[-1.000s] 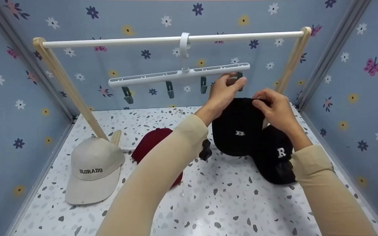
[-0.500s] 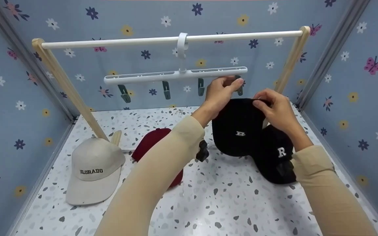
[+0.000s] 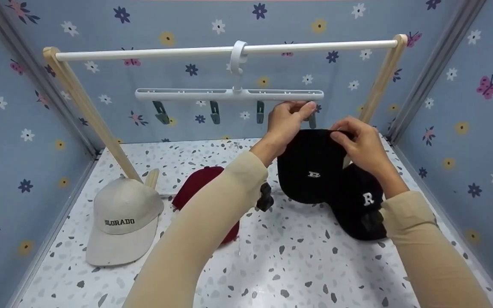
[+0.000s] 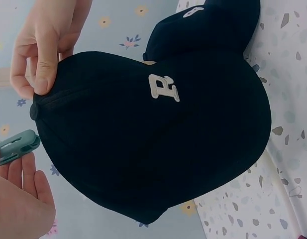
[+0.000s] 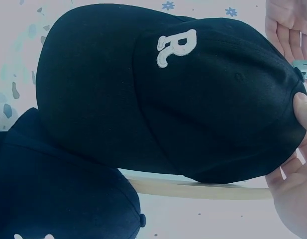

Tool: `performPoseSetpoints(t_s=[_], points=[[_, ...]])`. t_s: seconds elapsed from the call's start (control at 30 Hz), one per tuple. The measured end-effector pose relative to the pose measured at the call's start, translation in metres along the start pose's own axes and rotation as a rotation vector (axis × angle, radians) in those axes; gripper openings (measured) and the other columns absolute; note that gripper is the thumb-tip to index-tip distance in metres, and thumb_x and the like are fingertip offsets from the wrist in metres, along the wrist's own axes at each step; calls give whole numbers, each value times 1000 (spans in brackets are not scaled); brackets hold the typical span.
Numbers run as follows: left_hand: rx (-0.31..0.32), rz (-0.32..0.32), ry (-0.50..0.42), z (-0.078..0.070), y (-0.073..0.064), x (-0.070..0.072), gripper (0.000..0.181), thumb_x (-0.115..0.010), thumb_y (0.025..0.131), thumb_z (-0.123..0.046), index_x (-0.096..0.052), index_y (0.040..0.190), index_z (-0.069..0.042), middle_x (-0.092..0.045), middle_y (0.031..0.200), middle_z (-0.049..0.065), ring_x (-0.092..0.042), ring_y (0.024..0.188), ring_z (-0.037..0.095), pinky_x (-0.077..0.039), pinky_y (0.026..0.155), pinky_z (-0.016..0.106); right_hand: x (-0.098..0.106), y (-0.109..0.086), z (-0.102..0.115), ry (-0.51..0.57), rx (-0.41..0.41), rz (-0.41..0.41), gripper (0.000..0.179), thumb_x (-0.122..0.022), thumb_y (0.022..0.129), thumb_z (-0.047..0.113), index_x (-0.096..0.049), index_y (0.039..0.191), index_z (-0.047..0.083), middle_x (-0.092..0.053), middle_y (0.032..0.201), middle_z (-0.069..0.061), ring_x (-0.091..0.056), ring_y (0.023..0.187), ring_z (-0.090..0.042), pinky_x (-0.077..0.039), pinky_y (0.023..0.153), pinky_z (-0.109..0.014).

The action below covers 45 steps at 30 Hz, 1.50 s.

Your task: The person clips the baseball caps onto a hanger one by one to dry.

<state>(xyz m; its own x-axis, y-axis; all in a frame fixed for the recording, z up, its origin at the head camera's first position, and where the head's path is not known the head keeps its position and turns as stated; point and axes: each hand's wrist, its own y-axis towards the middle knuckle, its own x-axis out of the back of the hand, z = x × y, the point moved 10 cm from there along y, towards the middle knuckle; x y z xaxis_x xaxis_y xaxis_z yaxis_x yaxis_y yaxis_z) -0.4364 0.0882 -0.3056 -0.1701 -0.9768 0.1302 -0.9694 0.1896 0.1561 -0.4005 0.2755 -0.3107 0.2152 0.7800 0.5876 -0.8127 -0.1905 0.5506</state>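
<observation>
My right hand [image 3: 360, 139] pinches the crown top of a black cap [image 3: 310, 160] with a white letter, holding it up with its brim hanging down. Just above the cap, my left hand [image 3: 284, 122] pinches a dark green clip [image 3: 313, 119] at the right end of a white hanger [image 3: 186, 95]. In the left wrist view, the clip [image 4: 21, 144] points at the cap's top button [image 4: 34, 111], a small gap between them. Three more clips, one of them the leftmost clip [image 3: 161, 112], hang bare along the hanger.
The hanger hooks over a white rail [image 3: 144, 54] on a wooden stand [image 3: 92, 115]. On the speckled surface lie a beige cap [image 3: 126, 205], a dark red cap [image 3: 195, 184] partly behind my left arm, and another black cap [image 3: 360, 184] marked R. Flowered walls enclose three sides.
The hanger bar has swung from a slant to nearly level. My left hand has shifted slightly left and down with the clip. The right hand and its cap have stayed almost still.
</observation>
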Motion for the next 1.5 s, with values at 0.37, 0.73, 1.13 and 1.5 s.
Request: performPoseSetpoints(t_s=[0.37,0.73,1.13,1.5], points=[[19,-2,-27,2,-1,2,27,-68,106,-38,-76,119,-16,-73,112,-6,-68,105,9,-51,99,25,0,0,5,35,26,-24,8,-72,102,8,-74,107,2,-74,96,-9,-59,81,-8,-45,76,-18],[12,2,-1,5,-1,6,26,-69,105,-37,-76,118,-15,-74,112,-5,-69,107,11,-52,98,25,-4,4,11,54,28,-28,9,-71,103,11,-74,107,3,-74,97,-7,-62,85,-9,-46,79,-20],[-6,16,30,6,-2,5,26,-69,105,-37,-76,118,-15,-74,114,-5,-69,109,8,-53,98,24,-6,7,11,62,-39,-89,13,-73,102,12,-73,110,2,-74,98,-11,-59,82,-9,-43,77,-21],[-47,36,51,4,-1,8,26,-70,105,-36,-78,118,-16,-75,114,-5,-68,109,9,-53,95,23,-6,9,16,58,-34,-93,14,-71,104,14,-72,110,1,-75,99,-10,-64,87,-9,-46,82,-21]])
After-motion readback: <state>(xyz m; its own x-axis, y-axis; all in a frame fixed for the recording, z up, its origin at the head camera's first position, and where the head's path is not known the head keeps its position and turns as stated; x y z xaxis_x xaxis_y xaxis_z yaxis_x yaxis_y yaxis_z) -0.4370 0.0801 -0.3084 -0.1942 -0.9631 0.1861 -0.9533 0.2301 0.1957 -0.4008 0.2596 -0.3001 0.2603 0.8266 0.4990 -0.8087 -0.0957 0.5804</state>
